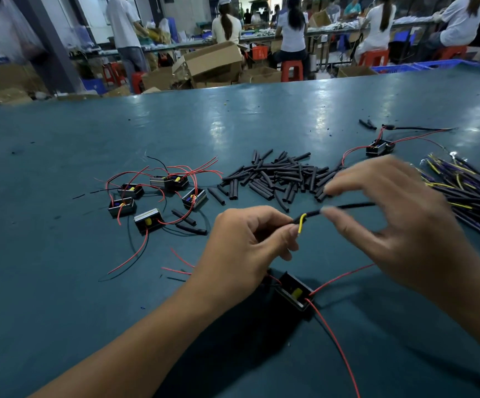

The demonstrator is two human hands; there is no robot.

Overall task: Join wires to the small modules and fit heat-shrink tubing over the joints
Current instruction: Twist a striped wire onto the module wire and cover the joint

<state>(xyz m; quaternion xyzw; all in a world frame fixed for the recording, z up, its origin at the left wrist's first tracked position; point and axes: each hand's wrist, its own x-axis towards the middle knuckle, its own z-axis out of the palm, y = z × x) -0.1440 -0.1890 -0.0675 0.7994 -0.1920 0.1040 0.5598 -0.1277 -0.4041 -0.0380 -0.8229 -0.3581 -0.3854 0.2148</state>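
Observation:
My left hand (244, 248) pinches the end of a black cable (348, 206), where a short yellow wire (302, 222) sticks out and bends down. My right hand (399, 225) hovers blurred over the cable with fingers spread; the cable runs beneath its fingertips. Whether they touch it, I cannot tell. Just below my hands a small black module (294, 293) with a yellow part lies on the table, red wires trailing from it. A heap of black heat-shrink tubes (279, 176) lies beyond my hands.
Several more modules with red wires (158, 196) sit at the left on the blue-green table (60, 282). One wired module (379, 147) lies far right. A bundle of black and yellow cables (474, 196) lies at the right edge. People work at benches behind.

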